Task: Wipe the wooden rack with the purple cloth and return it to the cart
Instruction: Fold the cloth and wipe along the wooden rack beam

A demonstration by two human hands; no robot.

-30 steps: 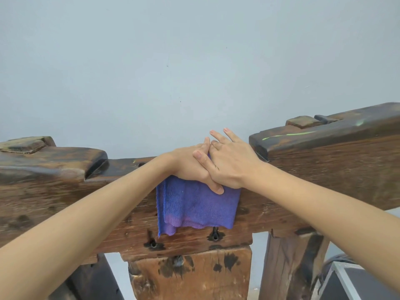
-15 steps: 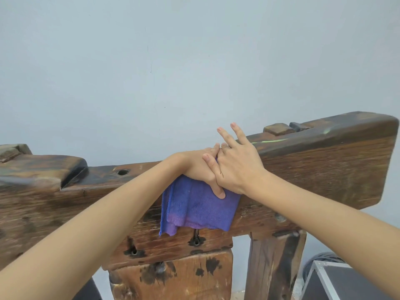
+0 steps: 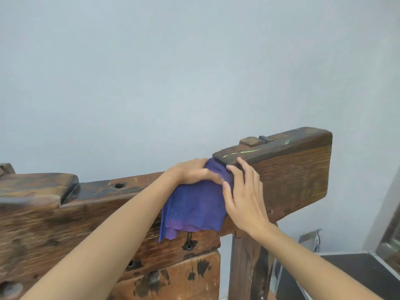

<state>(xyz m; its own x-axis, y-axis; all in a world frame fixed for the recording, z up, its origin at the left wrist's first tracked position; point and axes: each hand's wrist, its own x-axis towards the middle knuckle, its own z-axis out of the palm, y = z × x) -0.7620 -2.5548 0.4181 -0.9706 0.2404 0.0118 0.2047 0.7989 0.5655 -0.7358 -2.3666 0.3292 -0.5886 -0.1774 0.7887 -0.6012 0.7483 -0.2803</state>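
So, vs a sec ago: the purple cloth (image 3: 194, 206) has slid right along the wooden rack (image 3: 292, 180) and is now butted against the step where the raised right end block starts. Hands have split too. They were stacked one over the other; now the left hand (image 3: 194, 172) presses the cloth on top of the beam, fingers curled over it, while the right hand (image 3: 242, 195) lies flat and spread on the near face, thumb edge on the cloth's right border, fingertips up at the block's top edge. Neither is really gripping, more palm pressure; can't tell if any fabric is pinched under the left.

Meaning for the task: looks like the mid-section pass has hit its right limit. My read is the raised end block (w/ the greenish streak on top) and the near face below aren't wiped yet, so we're mid-wipe. Cart return not started; a dark-topped unit w/ metal edging (image 3: 350, 276) sits lower right, can't confirm it's the cart.

Orientation: rack's long axis runs left-right across view, right end sitting higher in frame and capped square, left end out of frame. Cloth is draped over the top edge, hanging down the near face, lower hem ragged at left, just above a dark metal fitting (image 3: 189, 242).
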